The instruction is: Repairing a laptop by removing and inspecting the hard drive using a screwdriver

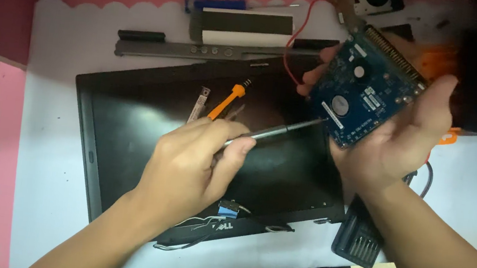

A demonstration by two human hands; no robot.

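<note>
Had hard drive [365, 90] cradled board-up in right hand [404, 135], raised over laptop screen panel [130, 139]. Left hand [190, 161] pinched screwdriver [277, 131], tip at board's lower edge. Judged step: undoing board screw. Next needed tip seated square, drive steady.

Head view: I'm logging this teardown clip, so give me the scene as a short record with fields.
left hand: grips a screwdriver, tip against the drive
right hand: holds a hard drive, blue circuit board up, tilted
below: black laptop screen panel on a white mat
nearby: orange tool, bit case, red wire
</note>
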